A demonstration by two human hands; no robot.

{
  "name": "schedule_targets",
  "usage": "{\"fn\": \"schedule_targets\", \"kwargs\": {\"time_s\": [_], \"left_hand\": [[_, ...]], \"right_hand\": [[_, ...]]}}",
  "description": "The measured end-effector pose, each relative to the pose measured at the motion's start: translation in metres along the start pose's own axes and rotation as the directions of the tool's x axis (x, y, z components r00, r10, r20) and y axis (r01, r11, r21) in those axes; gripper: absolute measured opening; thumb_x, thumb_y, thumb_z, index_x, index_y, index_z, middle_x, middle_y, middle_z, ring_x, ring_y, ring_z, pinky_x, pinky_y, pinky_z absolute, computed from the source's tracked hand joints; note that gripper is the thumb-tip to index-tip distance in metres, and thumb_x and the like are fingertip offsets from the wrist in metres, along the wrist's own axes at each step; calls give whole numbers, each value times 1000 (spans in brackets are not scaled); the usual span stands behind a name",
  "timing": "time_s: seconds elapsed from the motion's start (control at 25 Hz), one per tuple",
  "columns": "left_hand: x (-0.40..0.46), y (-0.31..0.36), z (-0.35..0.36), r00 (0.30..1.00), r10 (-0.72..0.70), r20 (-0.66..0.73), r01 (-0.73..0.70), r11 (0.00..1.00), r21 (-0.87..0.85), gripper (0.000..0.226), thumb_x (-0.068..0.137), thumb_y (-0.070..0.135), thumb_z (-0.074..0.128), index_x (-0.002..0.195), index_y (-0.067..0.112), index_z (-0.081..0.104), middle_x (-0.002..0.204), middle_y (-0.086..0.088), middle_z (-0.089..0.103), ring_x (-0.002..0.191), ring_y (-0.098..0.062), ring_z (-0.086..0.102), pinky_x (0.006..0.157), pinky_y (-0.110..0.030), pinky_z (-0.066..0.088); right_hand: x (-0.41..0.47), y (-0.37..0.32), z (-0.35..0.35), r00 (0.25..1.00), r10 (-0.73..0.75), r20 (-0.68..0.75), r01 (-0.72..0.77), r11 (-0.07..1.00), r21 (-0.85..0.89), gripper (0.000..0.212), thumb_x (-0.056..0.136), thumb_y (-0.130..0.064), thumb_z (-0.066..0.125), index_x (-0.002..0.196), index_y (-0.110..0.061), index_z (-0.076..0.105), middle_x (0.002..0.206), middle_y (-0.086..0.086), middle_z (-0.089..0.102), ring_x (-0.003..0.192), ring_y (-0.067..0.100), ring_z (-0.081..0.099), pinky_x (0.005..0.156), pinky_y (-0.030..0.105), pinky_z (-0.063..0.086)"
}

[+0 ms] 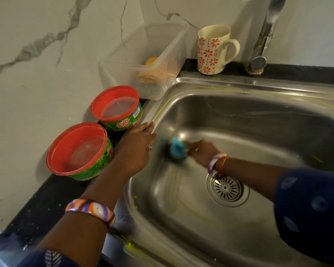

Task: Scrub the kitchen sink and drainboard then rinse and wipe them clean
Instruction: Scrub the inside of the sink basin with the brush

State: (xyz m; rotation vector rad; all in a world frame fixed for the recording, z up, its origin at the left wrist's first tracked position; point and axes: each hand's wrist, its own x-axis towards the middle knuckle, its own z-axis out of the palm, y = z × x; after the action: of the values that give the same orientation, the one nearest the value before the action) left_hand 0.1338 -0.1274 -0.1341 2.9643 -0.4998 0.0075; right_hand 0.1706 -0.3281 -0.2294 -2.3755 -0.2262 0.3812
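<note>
The fingers (191, 146) of the right hand (202, 153) are curled around a blue scrubber (176, 148), pressing it against the left inner wall of the steel sink (239, 120); the pad is blurred, so exact contact is hard to read. The left hand (135, 149) rests on the sink's left rim at about 9 o'clock, fingers straight and relaxed, holding nothing.

Nearest the viewer, at 6 o'clock, yellow residue streaks the sink's front rim. The drain strainer (227, 188) sits just right of centre, under the right wrist.

On the dark desk (44, 205) at 9 to 10 o'clock stand two open red-rimmed green soap tubs (79, 151), the nearer one just beside the left wrist. That is the likeliest trouble: a sideways shift of the bracing hand could knock it over.

Farther back, at 11 o'clock, a clear plastic bin (143, 60) holds an orange cloth (156, 72). At 12 o'clock a flowered mug (213, 49) stands on the ledge by the tap (262, 41); vigorous scrubbing or rinsing along the back rim could splash or topple it.
</note>
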Motion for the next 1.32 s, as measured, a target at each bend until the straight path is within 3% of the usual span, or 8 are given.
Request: {"fn": "schedule_targets", "kwargs": {"time_s": [0.08,0.2,0.32,0.52,0.76,0.92,1.04,1.32], "left_hand": [[0,-2,1,1000,6,-14,-7,1000,-25,47,91,5,52,137,13,48,154,0,25,144,-15,18,115,-24,12],[-2,-2,3,1000,16,-16,-16,1000,-25,46,90,4,53,136,12,49,153,0,27,144,-16,19,115,-26,13],[-1,-2,3,998,35,-51,-37,999,-32,42,87,2,52,129,7,56,149,-7,36,140,-24,29,113,-29,20],[-2,-2,4,998,32,-61,-35,999,-37,44,85,-2,57,128,7,57,148,-8,38,140,-24,29,114,-33,21],[-1,-8,9,994,78,-79,-75,996,42,38,71,-4,60,108,-1,69,129,-21,56,122,-39,51,106,-36,29],[-1,-8,9,988,123,-93,-120,992,35,41,59,4,57,97,1,72,117,-23,64,109,-41,60,97,-25,31],[-2,-6,8,996,46,-82,-48,999,-24,44,66,6,52,106,1,71,127,-19,58,122,-38,51,105,-34,28],[-3,-5,4,994,38,-100,-40,999,-23,39,84,6,53,122,4,62,144,-9,42,137,-25,34,108,-24,14]], "right_hand": [[-42,-8,23,962,-182,205,196,979,-48,38,93,-21,53,131,-17,55,122,8,64,116,21,58,92,19,39],[-68,-12,17,774,-320,547,455,881,-128,42,95,-28,50,137,-22,48,119,9,65,110,23,60,85,22,41],[-22,-12,-5,849,-332,412,504,742,-442,42,96,-35,45,137,-31,46,123,4,63,114,25,58,91,27,44],[43,14,-43,996,-45,-70,9,895,-446,36,95,-34,43,127,-27,58,127,9,61,117,30,56,98,35,46],[-80,-25,30,847,-324,421,434,879,-197,37,95,-36,45,127,-23,58,115,8,67,109,25,62,87,30,47],[-11,-1,-13,972,-199,122,232,883,-409,37,94,-36,45,130,-33,54,121,5,65,113,26,59,89,29,46],[39,15,-39,989,76,-126,-104,967,-234,35,93,-26,48,126,-17,58,124,16,61,115,33,57,91,31,45],[-81,-22,38,914,-224,339,271,958,-97,38,94,-31,47,130,-23,55,119,10,65,113,26,59,92,29,45]]}}
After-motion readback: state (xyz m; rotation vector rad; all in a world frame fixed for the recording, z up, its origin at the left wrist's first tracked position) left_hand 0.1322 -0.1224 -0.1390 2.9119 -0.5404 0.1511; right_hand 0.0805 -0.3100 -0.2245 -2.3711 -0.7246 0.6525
